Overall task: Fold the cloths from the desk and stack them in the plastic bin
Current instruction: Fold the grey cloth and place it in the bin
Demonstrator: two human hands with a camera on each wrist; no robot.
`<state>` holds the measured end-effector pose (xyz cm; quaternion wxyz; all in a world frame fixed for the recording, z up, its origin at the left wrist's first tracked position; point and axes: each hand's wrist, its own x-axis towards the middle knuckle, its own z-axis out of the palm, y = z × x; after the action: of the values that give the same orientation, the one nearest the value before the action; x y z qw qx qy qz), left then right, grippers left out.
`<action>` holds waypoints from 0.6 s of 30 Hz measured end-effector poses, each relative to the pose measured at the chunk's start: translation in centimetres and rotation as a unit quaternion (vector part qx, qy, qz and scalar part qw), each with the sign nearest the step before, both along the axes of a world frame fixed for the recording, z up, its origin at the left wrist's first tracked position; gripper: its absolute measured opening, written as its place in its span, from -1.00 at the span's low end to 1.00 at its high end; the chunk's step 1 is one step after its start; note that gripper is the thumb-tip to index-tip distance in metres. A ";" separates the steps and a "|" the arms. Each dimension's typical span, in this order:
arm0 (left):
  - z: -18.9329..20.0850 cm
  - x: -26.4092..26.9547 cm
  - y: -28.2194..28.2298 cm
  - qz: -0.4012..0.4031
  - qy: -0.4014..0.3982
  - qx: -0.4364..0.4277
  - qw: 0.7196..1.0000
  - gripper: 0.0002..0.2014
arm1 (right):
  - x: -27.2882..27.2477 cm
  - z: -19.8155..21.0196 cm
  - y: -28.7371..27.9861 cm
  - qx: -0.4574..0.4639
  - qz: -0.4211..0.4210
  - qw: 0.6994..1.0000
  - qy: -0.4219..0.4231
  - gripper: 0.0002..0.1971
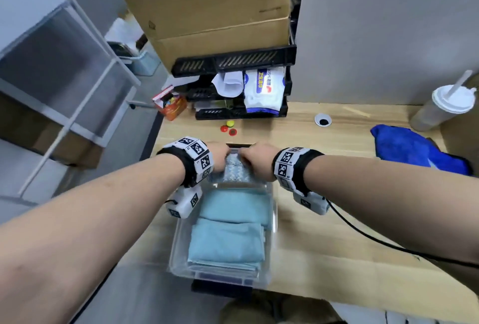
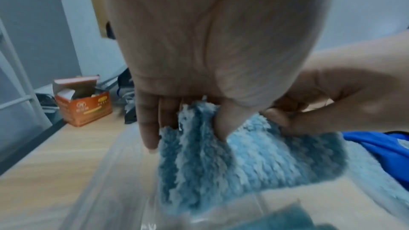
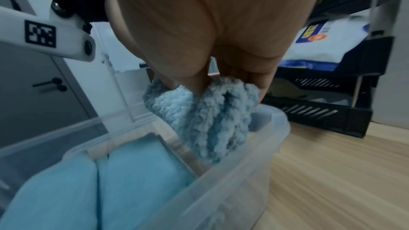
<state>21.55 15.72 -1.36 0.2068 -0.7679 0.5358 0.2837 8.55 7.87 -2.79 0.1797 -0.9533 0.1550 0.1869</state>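
A fluffy light-blue and white folded cloth [image 1: 237, 172] [image 2: 212, 160] [image 3: 205, 120] hangs over the far end of the clear plastic bin [image 1: 178, 240] [image 3: 221, 190]. My left hand [image 1: 220, 155] [image 2: 188, 118] pinches its top edge from the left, and my right hand [image 1: 255, 159] [image 3: 210, 83] grips the same edge from the right. Two smooth teal folded cloths [image 1: 228, 235] [image 3: 92, 181] lie inside the bin. A crumpled royal-blue cloth [image 1: 414, 151] [image 2: 385, 144] lies on the desk at the right.
A black stacked paper tray [image 1: 233, 64] with a wipes pack [image 1: 263, 91] stands behind the bin. An orange carton [image 1: 172, 108] [image 2: 84, 104], bottle caps [image 1: 228, 128], a desk grommet [image 1: 323, 120] and a lidded cup with straw [image 1: 440, 108] sit around. A cable [image 1: 375, 240] trails right.
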 end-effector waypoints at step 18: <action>-7.2 -0.1 1.0 -0.074 -0.105 -0.012 0.992 -0.74 | 3.7 -8.0 2.0 -0.080 -0.018 0.983 0.162 -0.78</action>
<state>21.49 16.73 -8.56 0.2731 -0.7541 0.5700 0.1785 12.27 9.82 -10.80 0.0787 -0.9186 0.2141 0.3227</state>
